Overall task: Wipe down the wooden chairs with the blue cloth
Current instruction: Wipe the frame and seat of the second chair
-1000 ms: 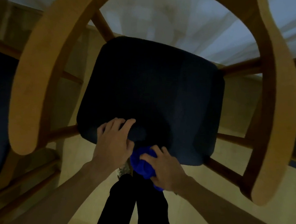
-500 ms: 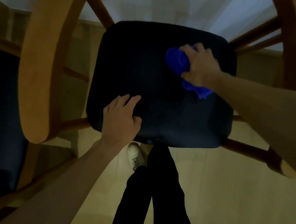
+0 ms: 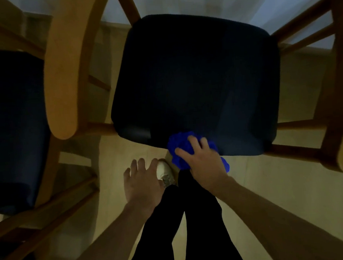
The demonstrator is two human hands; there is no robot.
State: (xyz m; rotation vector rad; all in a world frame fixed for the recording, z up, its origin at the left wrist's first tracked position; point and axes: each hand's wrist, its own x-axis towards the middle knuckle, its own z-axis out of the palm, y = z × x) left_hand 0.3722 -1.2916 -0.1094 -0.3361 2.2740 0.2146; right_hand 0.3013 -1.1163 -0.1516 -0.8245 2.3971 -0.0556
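Floor (image 3: 272, 193): pale beige, smooth, seen across the lower and middle part of the view; shadowed bands are cast across it at the left.

Trouser legs (image 3: 193, 219): black, two, seen from above at bottom centre, set close together, running out of the lower edge.

Shoe (image 3: 165, 172): white or off-white, laced, seen at the end of the left trouser leg, resting on the floor just in front of the seat's near edge; partly covered from above. The other shoe is hidden.

Curtain or wall (image 3: 198, 0): pale grey-white surface with faint vertical folds, seen along the top edge; which of the two cannot be told.
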